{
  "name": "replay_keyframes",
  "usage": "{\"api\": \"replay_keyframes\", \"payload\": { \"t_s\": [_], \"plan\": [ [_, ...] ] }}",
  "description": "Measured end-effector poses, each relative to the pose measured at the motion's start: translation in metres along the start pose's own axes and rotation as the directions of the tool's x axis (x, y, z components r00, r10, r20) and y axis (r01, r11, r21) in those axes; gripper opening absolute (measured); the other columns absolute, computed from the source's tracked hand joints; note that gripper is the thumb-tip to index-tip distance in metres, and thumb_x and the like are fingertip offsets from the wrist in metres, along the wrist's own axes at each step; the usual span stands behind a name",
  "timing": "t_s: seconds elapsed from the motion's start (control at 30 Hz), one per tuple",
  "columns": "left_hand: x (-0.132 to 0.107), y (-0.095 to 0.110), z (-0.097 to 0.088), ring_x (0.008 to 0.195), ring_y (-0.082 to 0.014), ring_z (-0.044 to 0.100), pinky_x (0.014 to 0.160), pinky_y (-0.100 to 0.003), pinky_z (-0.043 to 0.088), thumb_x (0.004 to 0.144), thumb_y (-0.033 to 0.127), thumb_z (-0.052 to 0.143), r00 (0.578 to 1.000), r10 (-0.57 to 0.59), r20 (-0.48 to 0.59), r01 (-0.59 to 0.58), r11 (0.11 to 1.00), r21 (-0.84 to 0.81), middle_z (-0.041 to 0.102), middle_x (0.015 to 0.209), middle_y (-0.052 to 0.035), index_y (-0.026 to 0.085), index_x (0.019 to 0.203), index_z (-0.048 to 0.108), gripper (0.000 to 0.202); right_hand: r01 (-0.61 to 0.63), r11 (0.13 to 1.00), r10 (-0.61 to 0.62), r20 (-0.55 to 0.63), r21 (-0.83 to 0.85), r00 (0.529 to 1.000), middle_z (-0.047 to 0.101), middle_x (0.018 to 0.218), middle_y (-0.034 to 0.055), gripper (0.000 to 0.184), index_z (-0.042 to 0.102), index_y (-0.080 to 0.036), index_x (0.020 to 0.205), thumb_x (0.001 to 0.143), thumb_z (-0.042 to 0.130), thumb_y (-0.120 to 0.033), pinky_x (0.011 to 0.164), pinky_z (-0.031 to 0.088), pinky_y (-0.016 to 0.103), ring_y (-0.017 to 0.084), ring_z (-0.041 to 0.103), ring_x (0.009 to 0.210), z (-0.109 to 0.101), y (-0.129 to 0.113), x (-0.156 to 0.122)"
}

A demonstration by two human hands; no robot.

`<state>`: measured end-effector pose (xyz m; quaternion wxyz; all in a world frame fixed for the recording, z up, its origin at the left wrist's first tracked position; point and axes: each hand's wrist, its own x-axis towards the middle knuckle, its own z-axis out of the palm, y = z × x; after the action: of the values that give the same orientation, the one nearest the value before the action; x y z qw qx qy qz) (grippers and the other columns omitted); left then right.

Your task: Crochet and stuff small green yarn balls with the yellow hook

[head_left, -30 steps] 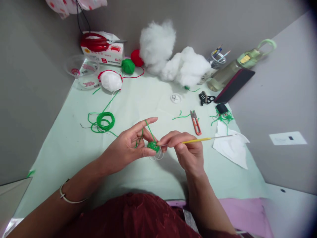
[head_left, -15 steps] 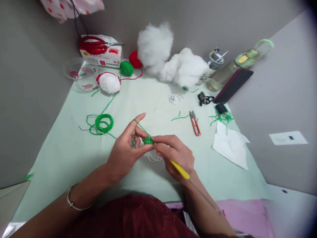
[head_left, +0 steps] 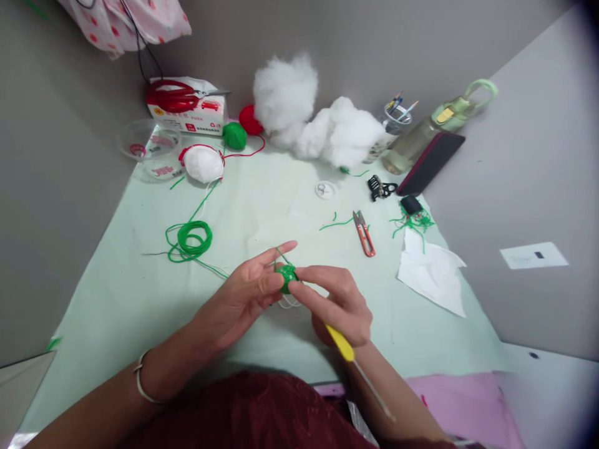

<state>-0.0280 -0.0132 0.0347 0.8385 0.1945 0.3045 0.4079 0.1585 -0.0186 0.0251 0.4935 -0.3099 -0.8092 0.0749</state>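
Observation:
My left hand (head_left: 243,293) pinches a small green crocheted piece (head_left: 286,276) between thumb and fingers, with green yarn running over its forefinger. My right hand (head_left: 337,305) touches the same piece with its fingertips and keeps a yellow-handled crochet hook (head_left: 340,343) tucked in the palm, the metal shaft pointing back toward my body. A loose coil of green yarn (head_left: 191,239) lies on the pale green mat (head_left: 140,293) to the left of my hands, its strand leading to the piece.
Orange thread snips (head_left: 364,232) and white paper (head_left: 433,274) lie to the right. At the back are white stuffing (head_left: 322,118), green (head_left: 234,135) and red (head_left: 249,118) yarn balls, red scissors (head_left: 175,96) on a box, a pen cup (head_left: 390,121), a bottle (head_left: 430,131) and a phone (head_left: 430,163).
The crochet hook swung from pointing right across the mat to pointing back toward my body. My right fingertips came onto the green piece. My left forefinger lowered.

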Motion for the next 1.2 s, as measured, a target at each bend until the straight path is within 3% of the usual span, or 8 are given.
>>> {"api": "replay_keyframes", "payload": {
  "t_s": [0.17,0.4,0.53,0.63,0.7,1.0,1.2],
  "plan": [
    [0.003,0.003,-0.002,0.082,-0.0132,0.056,0.079,-0.026,0.045,0.075,0.028,0.09,0.997,0.077,-0.017,-0.077,0.997,0.013,0.063,0.095,-0.0007,0.022,0.145,0.058,0.078,-0.196,0.921,0.241,-0.096,0.337,0.966,0.08,0.114,0.0054,0.035,0.073,-0.037,0.129,0.103,0.06,-0.018,0.073,0.067,0.036,0.021,0.077,0.096,0.011,0.006,0.002],
    [0.004,0.012,-0.009,0.08,-0.0112,0.057,0.072,-0.024,0.046,0.068,0.014,0.09,0.976,0.201,-0.081,-0.185,0.968,0.171,0.061,0.096,0.0012,0.024,0.144,0.058,0.084,-0.301,0.855,0.34,-0.017,0.421,0.94,0.082,0.104,0.0047,0.029,0.079,-0.031,0.116,0.098,0.065,-0.013,0.077,0.065,0.038,0.021,0.077,0.093,0.003,0.004,0.008],
    [0.003,0.015,-0.01,0.077,-0.0116,0.055,0.069,-0.025,0.045,0.069,0.015,0.087,0.97,0.232,-0.074,-0.204,0.941,0.271,0.06,0.093,0.0008,0.024,0.143,0.06,0.079,-0.436,0.714,0.501,0.036,0.548,0.865,0.081,0.088,0.0046,0.017,0.082,-0.028,0.105,0.099,0.067,-0.024,0.069,0.063,0.038,0.02,0.075,0.077,-0.001,0.007,0.012],
    [0.003,0.017,-0.009,0.071,-0.011,0.049,0.062,-0.025,0.04,0.075,0.026,0.083,0.981,0.186,-0.06,-0.158,0.935,0.316,0.06,0.092,-0.0005,0.022,0.142,0.062,0.07,-0.503,0.58,0.582,0.105,0.641,0.806,0.078,0.082,0.0045,0.013,0.082,-0.026,0.098,0.097,0.07,-0.029,0.062,0.061,0.035,0.018,0.071,0.068,-0.002,0.01,0.014],
    [0.004,0.018,-0.01,0.066,-0.0106,0.044,0.056,-0.025,0.034,0.079,0.034,0.079,0.99,0.14,-0.036,-0.12,0.937,0.327,0.059,0.089,-0.0005,0.021,0.141,0.064,0.065,-0.515,0.528,0.591,0.144,0.675,0.794,0.078,0.083,0.0043,0.012,0.082,-0.026,0.096,0.097,0.071,-0.03,0.062,0.06,0.034,0.017,0.071,0.067,-0.002,0.011,0.015],
    [0.004,0.015,-0.01,0.05,-0.0096,0.032,0.048,-0.028,0.018,0.096,0.045,0.058,0.995,-0.051,0.082,0.035,0.981,0.191,0.046,0.061,0.0033,0.015,0.129,0.071,0.046,-0.505,0.438,0.557,0.217,0.744,0.802,0.076,0.082,0.0032,0.012,0.082,-0.025,0.098,0.096,0.071,-0.026,0.062,0.059,0.029,0.015,0.072,0.067,-0.002,0.016,0.011],
    [0.004,0.015,-0.01,0.053,-0.0107,0.039,0.048,-0.027,0.023,0.096,0.044,0.062,0.996,-0.041,0.077,0.026,0.98,0.196,0.051,0.063,0.0019,0.016,0.124,0.073,0.04,-0.523,0.327,0.625,0.234,0.787,0.744,0.077,0.077,0.0028,0.011,0.081,-0.022,0.09,0.093,0.074,-0.031,0.053,0.056,0.026,0.013,0.067,0.057,0.001,0.017,0.018]
  ]
}}
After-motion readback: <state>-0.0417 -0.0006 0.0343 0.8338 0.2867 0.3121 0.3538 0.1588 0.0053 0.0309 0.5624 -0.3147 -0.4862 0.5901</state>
